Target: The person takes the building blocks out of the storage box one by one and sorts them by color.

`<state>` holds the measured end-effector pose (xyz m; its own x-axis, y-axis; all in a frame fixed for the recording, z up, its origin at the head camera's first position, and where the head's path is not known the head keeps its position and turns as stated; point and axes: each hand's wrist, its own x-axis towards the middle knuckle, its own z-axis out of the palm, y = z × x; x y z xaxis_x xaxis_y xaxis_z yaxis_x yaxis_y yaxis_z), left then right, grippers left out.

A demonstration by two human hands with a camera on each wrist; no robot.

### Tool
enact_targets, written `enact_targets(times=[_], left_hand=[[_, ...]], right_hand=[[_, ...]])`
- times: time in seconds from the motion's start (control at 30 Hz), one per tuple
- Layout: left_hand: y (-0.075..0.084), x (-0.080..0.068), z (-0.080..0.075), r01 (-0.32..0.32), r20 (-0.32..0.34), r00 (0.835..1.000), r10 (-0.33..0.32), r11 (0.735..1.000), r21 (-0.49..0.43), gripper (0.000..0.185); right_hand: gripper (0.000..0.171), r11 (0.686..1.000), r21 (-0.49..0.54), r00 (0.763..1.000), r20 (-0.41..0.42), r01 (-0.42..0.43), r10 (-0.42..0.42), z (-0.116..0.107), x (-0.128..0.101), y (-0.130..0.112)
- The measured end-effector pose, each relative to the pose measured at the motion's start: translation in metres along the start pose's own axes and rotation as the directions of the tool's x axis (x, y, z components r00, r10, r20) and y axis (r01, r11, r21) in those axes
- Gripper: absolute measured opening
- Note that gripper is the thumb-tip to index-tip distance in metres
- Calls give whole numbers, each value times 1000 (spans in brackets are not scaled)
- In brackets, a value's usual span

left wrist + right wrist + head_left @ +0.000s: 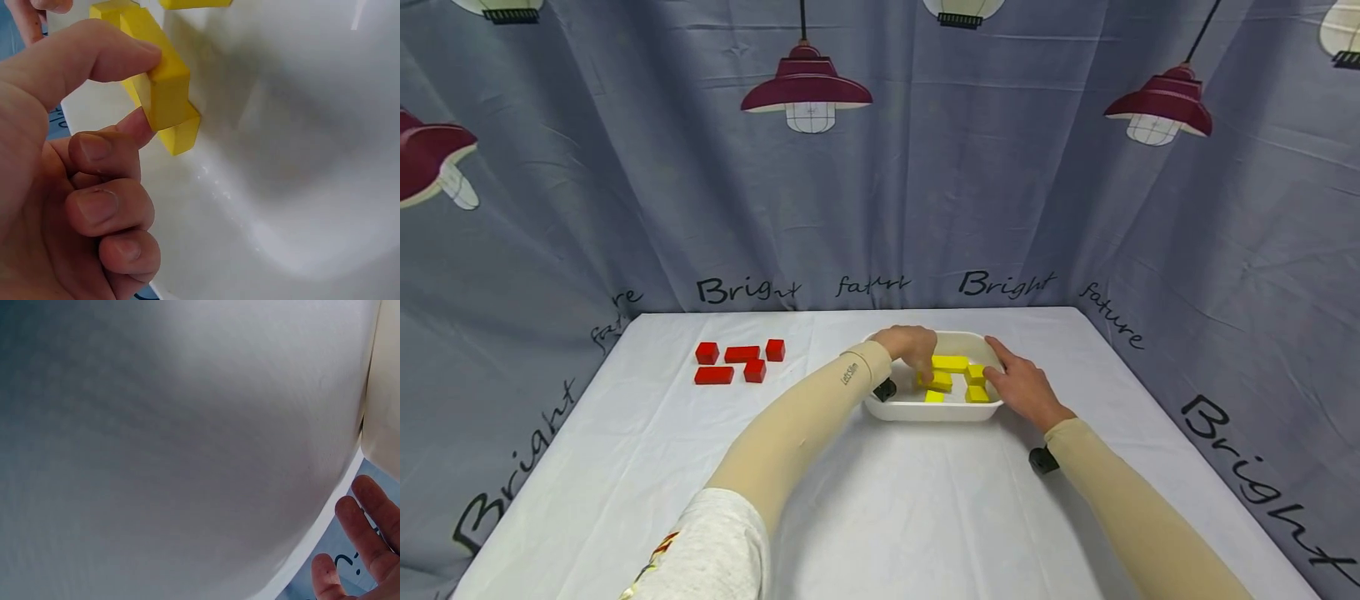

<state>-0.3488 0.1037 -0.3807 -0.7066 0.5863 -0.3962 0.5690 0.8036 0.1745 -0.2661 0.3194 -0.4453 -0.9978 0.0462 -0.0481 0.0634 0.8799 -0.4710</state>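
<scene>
My left hand (pixel 910 343) reaches over the left side of a white tray (pixel 934 412). Between its thumb and index finger it pinches a yellow block (pixel 169 78); the other fingers curl towards the palm. Another yellow block (pixel 181 136) shows just behind the held one in the left wrist view. Several more yellow blocks (pixel 951 364) lie on the tray's floor. At the tray's right end, my right hand (pixel 1026 390) grips the rim, thumb over the inner side. Its remaining fingers (pixel 362 534) extend loosely beside the tray's outer wall in the right wrist view.
Several red blocks (pixel 713 376), some cubes and some longer bars, lie grouped on the white-covered table (pixel 625 467) left of the tray. A grey curtain (pixel 880 208) printed with lamps and lettering hangs behind and around the table.
</scene>
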Motion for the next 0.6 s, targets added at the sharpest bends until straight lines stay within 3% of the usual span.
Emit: enact_targets(times=[0.13, 0.4, 0.6], left_hand=[[0, -6, -3, -21, -41, 999, 22, 999, 25, 32], [-3, -13, -10, -18, -55, 998, 19, 999, 30, 25], [-5, -30, -15, -47, -121, 991, 49, 999, 15, 23]], right_hand=[[66, 1000, -10, 1000, -5, 6, -6, 0, 0, 1], [67, 1000, -7, 1000, 7, 15, -15, 0, -1, -1], [67, 1000, -3, 1000, 8, 6, -6, -1, 0, -1]])
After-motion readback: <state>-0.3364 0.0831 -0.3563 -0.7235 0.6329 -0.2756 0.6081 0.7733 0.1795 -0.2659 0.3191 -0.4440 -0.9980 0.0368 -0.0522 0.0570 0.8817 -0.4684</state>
